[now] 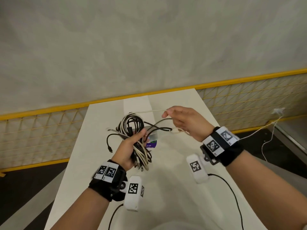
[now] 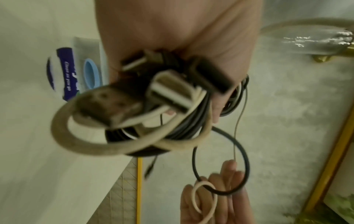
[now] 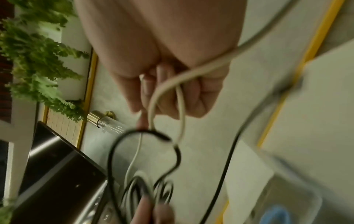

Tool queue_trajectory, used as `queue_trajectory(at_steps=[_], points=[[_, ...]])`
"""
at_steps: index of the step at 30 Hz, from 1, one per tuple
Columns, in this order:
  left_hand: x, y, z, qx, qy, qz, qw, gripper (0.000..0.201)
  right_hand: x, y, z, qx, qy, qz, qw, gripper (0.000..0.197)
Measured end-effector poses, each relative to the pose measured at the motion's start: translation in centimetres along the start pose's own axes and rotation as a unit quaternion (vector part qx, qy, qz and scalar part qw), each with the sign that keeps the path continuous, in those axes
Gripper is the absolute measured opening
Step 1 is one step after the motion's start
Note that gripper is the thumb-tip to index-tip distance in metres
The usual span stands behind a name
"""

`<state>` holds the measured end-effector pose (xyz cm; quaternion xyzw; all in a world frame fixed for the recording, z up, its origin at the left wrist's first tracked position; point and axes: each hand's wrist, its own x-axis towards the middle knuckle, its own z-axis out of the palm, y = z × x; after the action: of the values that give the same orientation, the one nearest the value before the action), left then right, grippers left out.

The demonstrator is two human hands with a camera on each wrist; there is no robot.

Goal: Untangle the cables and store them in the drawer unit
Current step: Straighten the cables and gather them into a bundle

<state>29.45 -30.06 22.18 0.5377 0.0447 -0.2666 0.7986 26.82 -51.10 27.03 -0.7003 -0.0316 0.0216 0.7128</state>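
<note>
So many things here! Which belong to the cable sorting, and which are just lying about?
Part of the job:
- tangled bundle of black and white cables, gripped by the left hand
- thin white cable strand, pinched by the right hand

Just lying about:
- blue-and-white labelled packet on the white table
- yellow mesh fence

Place: an indoor staged work area; whether home or studio cannot be told.
Landmark: a white table (image 1: 174, 163).
Behind the table: a yellow wire-mesh fence (image 1: 41, 130), then a pale plaster wall (image 1: 149, 39).
Away from the table: green plants (image 3: 38, 53) on a white stand.
Under the table: dark floor (image 1: 25, 180).
</note>
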Motion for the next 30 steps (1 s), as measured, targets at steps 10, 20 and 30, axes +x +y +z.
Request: queue_trajectory(at_steps=[10, 20, 30], points=[[-0.8, -1.4, -2.1, 0.147, 0.001, -0.019, 0.989, 0.008, 0.2, 2.6, -7.0, -0.357, 0.162, -0.030, 0.919, 0.030], [-0.2, -1.1, -2.2, 0.148, -0.003, 0.003, 0.989, 0.021, -0.8, 4.1, -8.0, 0.030, 0.280, 0.042, 0.959, 0.022], [0.3, -0.9, -2.7, 0.136, 0.015, -0.014, 0.990, 0.023, -3.4, 4.3, -12.9, -0.362, 0.376, 0.077, 0.849, 0.049]])
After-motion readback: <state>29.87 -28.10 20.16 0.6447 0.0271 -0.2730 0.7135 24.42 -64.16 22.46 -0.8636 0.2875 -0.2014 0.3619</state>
